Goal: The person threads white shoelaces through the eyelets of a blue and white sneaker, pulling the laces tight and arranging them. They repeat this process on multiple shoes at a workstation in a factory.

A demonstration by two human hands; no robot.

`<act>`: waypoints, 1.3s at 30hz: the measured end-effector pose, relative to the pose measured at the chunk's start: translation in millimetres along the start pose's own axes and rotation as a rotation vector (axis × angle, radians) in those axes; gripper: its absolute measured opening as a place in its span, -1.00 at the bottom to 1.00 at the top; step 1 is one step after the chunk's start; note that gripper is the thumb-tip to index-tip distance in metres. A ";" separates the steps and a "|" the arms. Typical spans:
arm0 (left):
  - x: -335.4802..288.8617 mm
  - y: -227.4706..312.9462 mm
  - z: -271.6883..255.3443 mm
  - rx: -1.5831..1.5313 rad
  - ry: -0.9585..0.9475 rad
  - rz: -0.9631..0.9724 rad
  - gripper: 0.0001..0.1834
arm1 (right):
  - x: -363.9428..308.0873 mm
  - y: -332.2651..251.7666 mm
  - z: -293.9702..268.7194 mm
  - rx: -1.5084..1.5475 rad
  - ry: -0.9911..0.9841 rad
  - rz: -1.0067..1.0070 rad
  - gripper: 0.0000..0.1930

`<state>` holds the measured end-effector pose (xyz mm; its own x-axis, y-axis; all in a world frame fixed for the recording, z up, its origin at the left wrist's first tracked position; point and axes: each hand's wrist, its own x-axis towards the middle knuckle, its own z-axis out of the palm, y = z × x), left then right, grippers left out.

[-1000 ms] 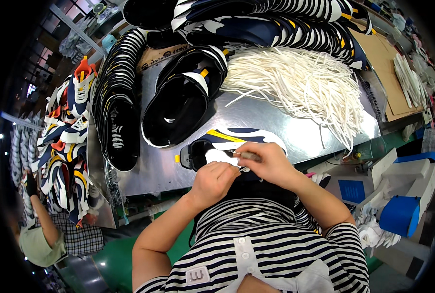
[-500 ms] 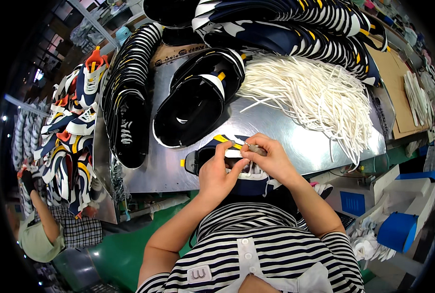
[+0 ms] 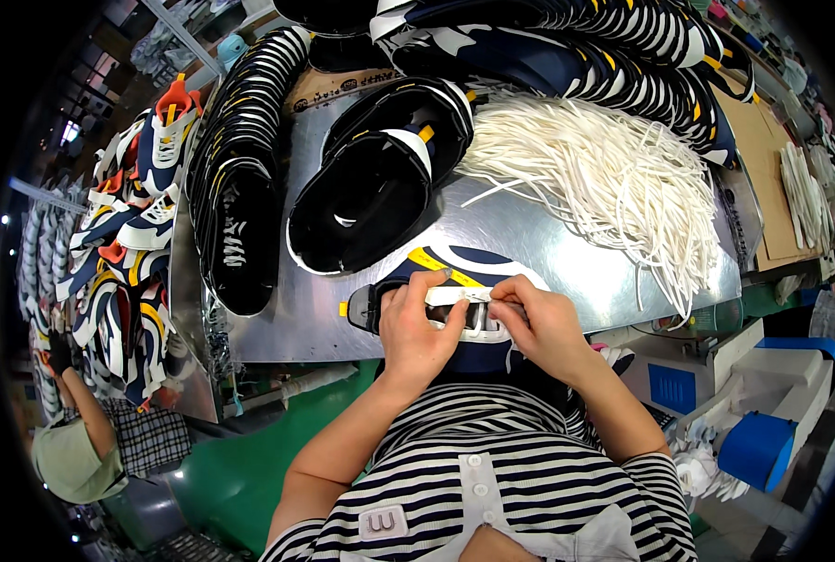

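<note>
A navy and white shoe upper (image 3: 487,354) with a yellow stripe lies sideways at the table's near edge, against my body. My left hand (image 3: 417,328) grips it by the white eyelet strip, thumb and fingers on either side of the opening. My right hand (image 3: 541,323) is closed in a pinch at the right end of that strip; whatever its fingertips hold is too small and covered to make out. White lace (image 3: 478,323) crosses the upper's opening, and a loose end hangs down toward me.
A pile of white laces (image 3: 605,178) covers the table's right side. Black-lined uppers (image 3: 361,206) lie ahead, with nested rows of uppers (image 3: 239,225) at left and far back. Finished-looking shoes (image 3: 127,290) hang beyond the left edge. Another person (image 3: 80,440) is at far left.
My right hand has lowered and shifted slightly right; the small grey-handled tool seen in it is no longer visible. The upper's yellow stripe and far side are more exposed. The left hand keeps its grip.
</note>
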<state>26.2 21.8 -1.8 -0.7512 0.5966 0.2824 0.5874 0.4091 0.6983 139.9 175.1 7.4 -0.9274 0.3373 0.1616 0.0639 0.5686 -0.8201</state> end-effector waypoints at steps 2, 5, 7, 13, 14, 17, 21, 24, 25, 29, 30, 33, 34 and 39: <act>-1.7 0.2 -1.5 0.029 -0.040 -0.011 -0.57 | 2.5 -2.5 0.3 -0.066 -0.014 -0.019 -0.81; 0.4 1.2 1.1 0.004 0.030 0.071 -0.63 | 9.5 -5.3 5.3 -0.123 -0.033 -0.002 -0.80; -2.7 4.4 2.5 0.015 0.015 0.135 -0.63 | 17.3 -10.8 13.3 -0.224 -0.081 0.027 -0.80; -4.3 -3.5 1.3 -0.094 -0.025 0.046 -0.56 | 29.0 -19.3 15.1 -0.349 -0.154 0.019 -0.78; -5.8 -15.7 5.3 -0.300 -0.063 -0.071 -0.59 | 24.4 -21.6 2.2 -0.303 -0.108 0.016 -0.78; 6.5 -11.8 1.9 -0.530 -0.024 -0.247 -0.63 | 2.1 -20.7 -21.3 -0.169 0.022 0.091 -0.75; 15.1 -10.1 6.8 -0.607 -0.049 -0.279 -0.68 | -8.6 -5.8 -14.8 -0.122 0.163 0.193 -0.69; 23.2 -12.5 -6.0 -1.008 -0.093 -0.476 -0.63 | -4.8 10.9 -9.1 -0.120 0.182 0.177 -0.69; 25.1 -14.1 -12.5 -0.997 -0.165 -0.470 -0.59 | -5.3 11.5 -10.5 -0.105 0.183 0.139 -0.70; 10.6 7.1 -40.3 -0.480 -0.370 -0.172 -0.42 | -11.7 17.7 -5.4 -0.171 0.202 0.048 -0.78; 3.1 14.5 -45.0 -0.160 -0.314 0.023 -0.42 | -14.8 21.2 -2.0 -0.196 0.222 0.032 -0.80; -1.7 33.7 -39.0 0.300 -0.189 0.373 -0.52 | -11.6 15.7 1.4 -0.012 0.322 0.061 -0.81; 1.8 32.9 -31.5 0.297 -0.224 0.368 -0.57 | -11.0 10.8 -0.3 0.075 0.356 0.091 -0.81; 20.9 9.9 -1.5 0.150 -0.182 0.341 -0.78 | -57.3 -20.7 -6.8 -0.187 -0.183 -0.357 -0.79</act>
<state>15.9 37.2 12.0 -0.4483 0.8223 0.3505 0.8407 0.2547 0.4778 194.2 149.0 18.9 -0.9524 -0.0335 0.3032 -0.2221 0.7572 -0.6142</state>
